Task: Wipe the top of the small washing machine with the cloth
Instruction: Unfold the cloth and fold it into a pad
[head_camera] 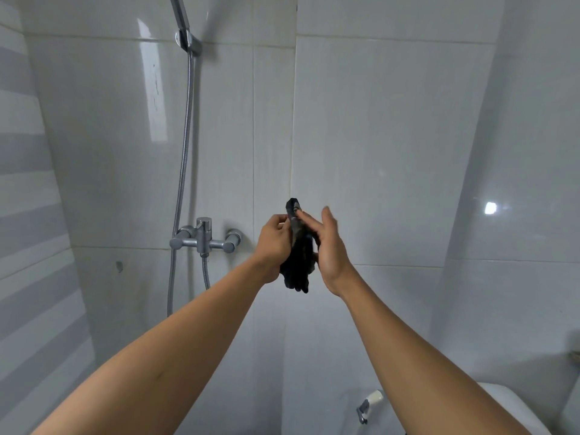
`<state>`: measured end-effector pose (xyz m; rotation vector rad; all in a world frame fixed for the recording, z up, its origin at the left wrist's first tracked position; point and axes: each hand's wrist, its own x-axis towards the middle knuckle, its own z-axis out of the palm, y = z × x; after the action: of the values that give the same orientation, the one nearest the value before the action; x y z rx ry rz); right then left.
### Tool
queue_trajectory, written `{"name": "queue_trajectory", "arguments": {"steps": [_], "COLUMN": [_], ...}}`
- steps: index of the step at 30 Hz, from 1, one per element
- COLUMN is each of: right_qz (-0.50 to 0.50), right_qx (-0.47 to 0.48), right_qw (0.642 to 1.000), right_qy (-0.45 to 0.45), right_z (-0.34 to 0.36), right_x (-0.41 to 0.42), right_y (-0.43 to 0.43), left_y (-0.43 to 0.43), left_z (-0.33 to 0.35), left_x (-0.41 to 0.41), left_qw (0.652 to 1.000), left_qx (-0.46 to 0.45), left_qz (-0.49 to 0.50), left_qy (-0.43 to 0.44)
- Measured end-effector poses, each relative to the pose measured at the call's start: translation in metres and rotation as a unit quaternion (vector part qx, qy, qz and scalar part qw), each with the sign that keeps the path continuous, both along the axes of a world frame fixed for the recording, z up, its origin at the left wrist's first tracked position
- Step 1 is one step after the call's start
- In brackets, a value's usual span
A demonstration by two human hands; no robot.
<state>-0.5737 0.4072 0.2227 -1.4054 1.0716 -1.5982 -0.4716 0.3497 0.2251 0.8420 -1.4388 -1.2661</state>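
A dark, bunched cloth (298,262) hangs between both raised hands in front of the white tiled wall. My left hand (272,243) grips its upper left side with curled fingers. My right hand (328,246) presses against its right side, fingertips pinching the top end, the other fingers spread. The small washing machine is not in view.
A chrome shower mixer (205,240) with hose (185,158) is mounted on the wall to the left of the hands. A white toilet tank (514,409) and a small spray nozzle (368,403) sit at the lower right. Tiled walls meet in a corner behind the cloth.
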Motion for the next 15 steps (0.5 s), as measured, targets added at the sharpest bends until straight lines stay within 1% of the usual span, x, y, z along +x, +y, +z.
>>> {"name": "queue_trajectory", "arguments": {"steps": [1, 2, 3, 4, 5, 6, 7, 8, 10, 11, 14, 15], "right_qz": [-0.034, -0.091, -0.143, -0.176, -0.191, -0.200, -0.206, -0.218, -0.257, -0.279, -0.341, -0.353], "right_qx": [-0.015, -0.038, -0.056, -0.068, -0.081, -0.098, -0.124, -0.154, -0.220, -0.236, -0.216, -0.203], "right_qw": [0.997, 0.981, 0.949, 0.917, 0.900, 0.894, 0.896, 0.898, 0.890, 0.886, 0.878, 0.877], "right_qy": [0.065, 0.166, 0.276, 0.352, 0.384, 0.389, 0.374, 0.349, 0.305, 0.286, 0.258, 0.254], "right_z": [-0.003, -0.008, -0.014, -0.020, -0.025, -0.030, -0.033, -0.038, -0.044, -0.046, -0.051, -0.053], "right_x": [0.002, 0.002, 0.000, -0.002, -0.002, -0.004, -0.004, -0.005, -0.005, -0.006, -0.006, -0.008], "right_y": [0.000, 0.000, -0.001, -0.002, -0.001, -0.001, 0.003, 0.002, 0.004, 0.004, 0.006, 0.006], "left_y": [0.002, 0.002, 0.003, 0.005, 0.006, 0.009, 0.012, 0.016, 0.022, 0.024, 0.029, 0.028], "left_z": [-0.001, -0.001, -0.001, -0.001, -0.001, -0.001, 0.000, 0.002, 0.004, 0.006, 0.008, 0.007], "left_x": [0.002, 0.004, 0.006, 0.008, 0.009, 0.009, 0.009, 0.007, 0.004, 0.002, -0.001, -0.002], "left_qw": [0.999, 0.998, 0.995, 0.992, 0.988, 0.984, 0.980, 0.976, 0.973, 0.972, 0.971, 0.975], "left_qx": [0.013, 0.023, 0.029, 0.036, 0.045, 0.056, 0.066, 0.075, 0.081, 0.080, 0.072, 0.055], "left_qz": [-0.025, -0.052, -0.081, -0.109, -0.133, -0.156, -0.175, -0.192, -0.211, -0.218, -0.229, -0.215], "left_qy": [0.025, 0.041, 0.051, 0.060, 0.064, 0.068, 0.067, 0.066, 0.046, 0.029, -0.007, -0.031]}}
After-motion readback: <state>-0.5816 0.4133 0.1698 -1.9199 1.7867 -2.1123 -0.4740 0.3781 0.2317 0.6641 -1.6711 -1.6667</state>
